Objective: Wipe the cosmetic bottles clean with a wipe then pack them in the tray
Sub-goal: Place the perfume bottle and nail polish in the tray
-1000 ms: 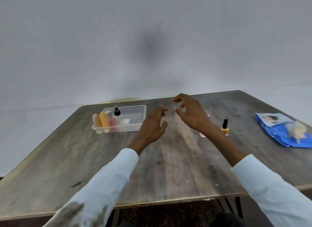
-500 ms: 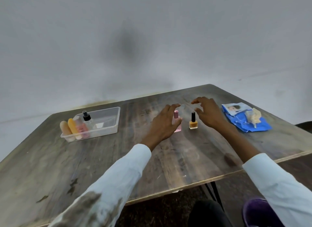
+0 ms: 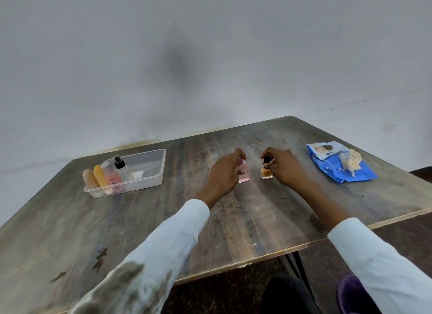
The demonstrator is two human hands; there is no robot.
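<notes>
A small pink glass bottle [image 3: 243,173] is gripped by the left hand [image 3: 225,173], and a squat orange bottle [image 3: 266,172] with a black cap is pinched at its cap by the right hand [image 3: 284,170]. Both bottles stand upright on the scuffed wooden worktop [image 3: 140,220] — long axis vertical, caps pointing up. To the left of the pink bottle a clear plastic tray [image 3: 149,173] holds rounded tubes and a spray bottle [image 3: 120,167]; to its right a crinkled blue wipe pack [image 3: 340,167] is seen.

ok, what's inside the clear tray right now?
The clear tray holds four bottles at its left end: tan, orange, pink and a clear black-capped spray bottle. Their bases blur behind the front wall.
</notes>
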